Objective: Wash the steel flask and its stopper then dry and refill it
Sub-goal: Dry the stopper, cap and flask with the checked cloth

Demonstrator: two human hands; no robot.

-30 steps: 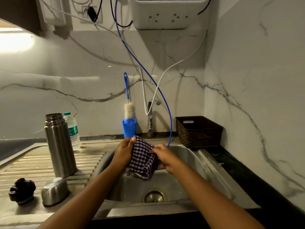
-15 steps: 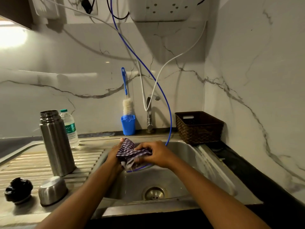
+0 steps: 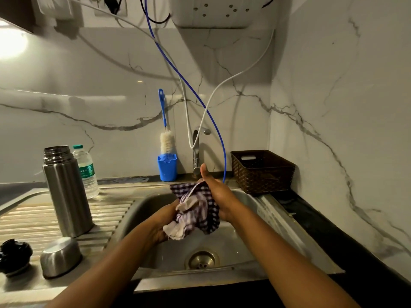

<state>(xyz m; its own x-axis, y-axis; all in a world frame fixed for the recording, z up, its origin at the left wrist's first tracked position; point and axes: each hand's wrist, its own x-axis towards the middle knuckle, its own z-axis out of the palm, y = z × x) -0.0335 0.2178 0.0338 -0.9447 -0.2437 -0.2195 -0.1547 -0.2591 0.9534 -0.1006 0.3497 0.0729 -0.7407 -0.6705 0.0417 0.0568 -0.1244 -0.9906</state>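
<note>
From the head camera, both hands meet over the sink basin (image 3: 249, 236), bunching a checked cloth (image 3: 198, 207) between them. The left hand (image 3: 165, 221) grips the cloth's lower end from the left, its fingers curled into the folds. The right hand (image 3: 219, 196) lies against the cloth's right side with the thumb pointing straight up; its fingers are hidden behind the fabric, so I cannot tell whether they wrap round it. The drain (image 3: 201, 260) sits below the cloth.

The steel flask (image 3: 66, 192) stands upright and open-mouthed on the ribbed drainboard (image 3: 24, 221), left of the basin and apart from both hands. Its black stopper (image 3: 14, 255) rests at the near left edge (partly cut off by the frame), just beside a steel cup (image 3: 61, 256) lying mouth-down. A plastic water bottle (image 3: 85, 172) stands just behind the flask.

At the back wall, a bottle brush (image 3: 166, 136) stands in a blue holder (image 3: 167, 167) beside the tap (image 3: 195, 152). A dark woven basket (image 3: 262, 172) sits on the counter to the right.
</note>
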